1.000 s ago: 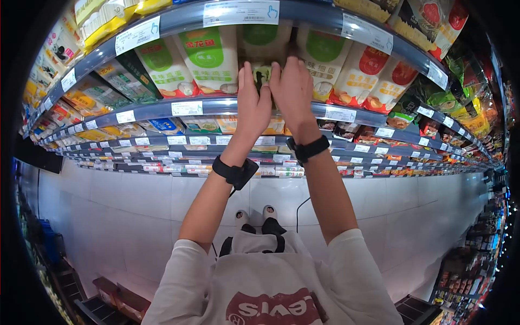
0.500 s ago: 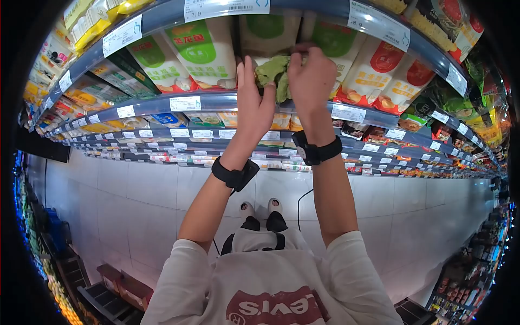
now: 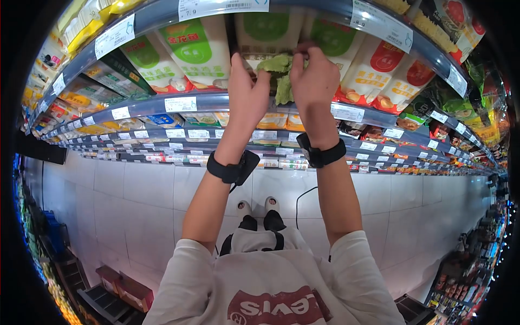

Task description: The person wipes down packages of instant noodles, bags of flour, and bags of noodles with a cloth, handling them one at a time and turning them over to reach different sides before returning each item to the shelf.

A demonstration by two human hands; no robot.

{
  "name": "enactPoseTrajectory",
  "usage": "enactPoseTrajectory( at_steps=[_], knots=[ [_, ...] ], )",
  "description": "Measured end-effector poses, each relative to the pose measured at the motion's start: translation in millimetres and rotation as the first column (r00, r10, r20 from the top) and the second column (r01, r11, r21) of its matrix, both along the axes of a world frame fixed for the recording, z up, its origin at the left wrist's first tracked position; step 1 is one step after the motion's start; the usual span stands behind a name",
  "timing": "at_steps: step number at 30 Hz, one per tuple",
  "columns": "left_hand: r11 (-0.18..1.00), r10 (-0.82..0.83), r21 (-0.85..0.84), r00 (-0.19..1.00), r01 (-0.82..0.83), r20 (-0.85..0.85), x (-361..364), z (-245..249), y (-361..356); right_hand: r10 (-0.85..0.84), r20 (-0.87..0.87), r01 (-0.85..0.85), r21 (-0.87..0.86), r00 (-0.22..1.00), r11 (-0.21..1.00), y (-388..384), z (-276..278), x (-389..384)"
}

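Observation:
A crumpled, light green leafy or cloth-like piece hangs between my two hands at the shelf front. My left hand is at its left, fingers upright and thumb bent toward the green piece; whether it grips it is unclear. On the other side my right hand has its fingers curled together at the green piece's upper right edge. Behind it stands a white and green package. Similar packages with green labels are to the left, and packages with red labels to the right.
A curved shelf edge with price tags runs below the packages, and another edge passes above. Lower shelves hold more goods. Tiled floor lies beneath, with a cable near my feet. Brown benches stand at the lower left.
My left hand has moved slightly left, away from my right hand. The green piece hangs a little lower, with more of the package behind it showing.

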State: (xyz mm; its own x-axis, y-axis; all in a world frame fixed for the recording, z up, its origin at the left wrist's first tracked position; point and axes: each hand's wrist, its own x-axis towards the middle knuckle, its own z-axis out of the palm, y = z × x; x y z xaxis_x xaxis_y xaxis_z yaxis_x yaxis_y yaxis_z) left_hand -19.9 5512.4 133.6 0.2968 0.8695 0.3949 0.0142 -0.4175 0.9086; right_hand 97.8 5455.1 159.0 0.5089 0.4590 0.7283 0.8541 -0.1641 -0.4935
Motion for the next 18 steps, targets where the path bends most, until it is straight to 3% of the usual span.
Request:
enactPoseTrajectory(
  at_steps=[1, 2, 4, 6, 8, 9, 13, 15, 16, 18],
  knots=[
    [0.993, -0.035, -0.106, 0.995, 0.045, 0.096, -2.6, 5.5, -7.6, 0.002, -0.037, -0.003, -0.016, 0.999, 1.0, -2.1, -0.1, -1.7],
    [0.993, -0.033, -0.11, 0.995, 0.043, 0.095, 0.0, -3.2, -4.3, 0.004, -0.037, -0.005, -0.02, 0.999, 1.0, -1.6, -1.6, -1.1],
    [0.98, 0.028, 0.2, 1.0, -0.025, -0.014, 3.4, -16.4, 0.2, 0.039, -0.024, -0.037, 0.053, 0.999, 0.998, -0.6, -6.6, -1.6],
    [0.98, -0.013, 0.198, 0.999, 0.022, -0.046, 6.4, -22.3, -2.6, 0.024, -0.021, -0.024, 0.018, 0.999, 1.0, 1.3, -5.7, -0.5],
    [0.926, 0.183, 0.359, 0.972, -0.121, -0.145, 12.6, -22.4, -17.4, 0.007, -0.007, -0.007, -0.01, 1.0, 1.0, 0.7, -0.1, 1.4],
    [0.989, -0.009, 0.144, 0.997, 0.02, -0.071, 7.5, -7.8, -21.2, -0.007, -0.01, 0.007, -0.065, 1.0, 0.998, -1.1, 2.2, -0.2],
    [0.974, 0.024, 0.226, 0.997, -0.005, -0.08, 2.6, -15.5, -23.0, -0.009, 0.011, 0.01, -0.145, 1.0, 0.989, -11.6, 5.2, -9.7],
    [0.909, 0.163, 0.406, 0.976, -0.092, -0.144, -2.7, -23.5, -27.0, 0.019, 0.044, -0.017, -0.059, 0.999, 0.998, -23.2, 0.2, -17.6],
    [0.907, 0.168, 0.409, 0.976, -0.097, -0.141, -10.4, -20.7, -31.1, 0.046, 0.083, -0.048, 0.027, 0.996, 0.998, -27.2, -2.8, -20.7],
    [0.979, -0.051, 0.197, 0.999, 0.054, -0.02, -33.8, -16.7, -41.9, 0.09, 0.097, -0.096, 0.056, 0.991, 0.994, -31.2, -10.8, -25.8]
  ],
)
